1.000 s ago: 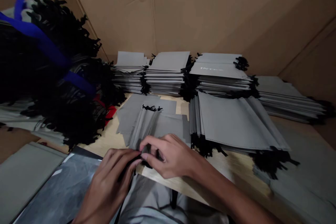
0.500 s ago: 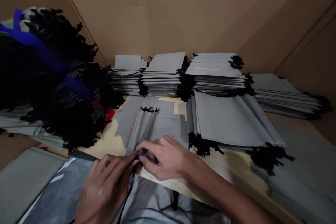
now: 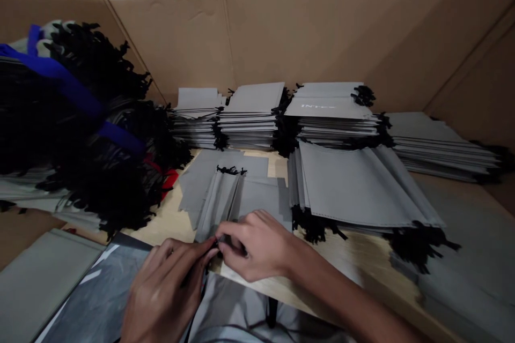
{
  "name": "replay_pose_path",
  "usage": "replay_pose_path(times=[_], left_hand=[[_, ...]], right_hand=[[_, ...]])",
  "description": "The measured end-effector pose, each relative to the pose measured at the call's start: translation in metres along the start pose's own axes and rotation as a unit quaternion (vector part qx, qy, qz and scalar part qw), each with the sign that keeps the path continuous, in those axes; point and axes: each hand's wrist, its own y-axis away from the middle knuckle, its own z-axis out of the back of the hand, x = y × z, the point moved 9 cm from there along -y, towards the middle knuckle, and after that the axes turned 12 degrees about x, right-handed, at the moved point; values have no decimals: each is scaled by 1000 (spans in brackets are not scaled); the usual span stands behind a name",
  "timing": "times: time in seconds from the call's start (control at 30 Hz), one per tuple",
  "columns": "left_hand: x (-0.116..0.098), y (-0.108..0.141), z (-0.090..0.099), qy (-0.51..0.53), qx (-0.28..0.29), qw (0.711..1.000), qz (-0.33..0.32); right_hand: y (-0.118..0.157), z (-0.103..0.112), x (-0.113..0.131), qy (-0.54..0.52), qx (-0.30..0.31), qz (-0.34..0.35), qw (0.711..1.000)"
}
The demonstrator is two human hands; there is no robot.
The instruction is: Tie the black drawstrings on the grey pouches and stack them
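My left hand (image 3: 167,284) and my right hand (image 3: 257,246) meet fingertip to fingertip at the table's front edge. Both are closed in a pinch on a small black cord (image 3: 218,245), mostly hidden by the fingers. Just beyond them lies a narrow bundle of folded grey fabric pouches (image 3: 219,198), with black cord ends at its far end. Under and beside that bundle, flat grey sheets (image 3: 261,198) lie on the pale wooden table (image 3: 164,220). Right of my hands rests a thick stack of grey pouches (image 3: 358,187), black cords bunched along its near side.
Several grey pouch stacks (image 3: 255,99) line the back, before a brown padded wall (image 3: 322,27). A large heap of black cord ends (image 3: 116,171), tied with a blue strap (image 3: 60,77), rises at the left. Grey panels (image 3: 44,284) lie at the lower left.
The view has shifted slightly, so everything sits a little lower and to the right. Both hands keep their pinch at almost the same place, and the pouches have not moved.
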Motion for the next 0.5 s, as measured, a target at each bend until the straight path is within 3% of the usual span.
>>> replay_pose_path(times=[0.1,0.27,0.5], left_hand=[[1,-1,-2,8,0,1000,5],[12,-4,-16,70,54,995,43],[14,-11,-21,124,82,986,71]], right_hand=[[0,-2,-3,-21,-14,9,1000],[-3,-8,-5,-37,-31,12,999],[0,-9,13,48,-92,82,991]])
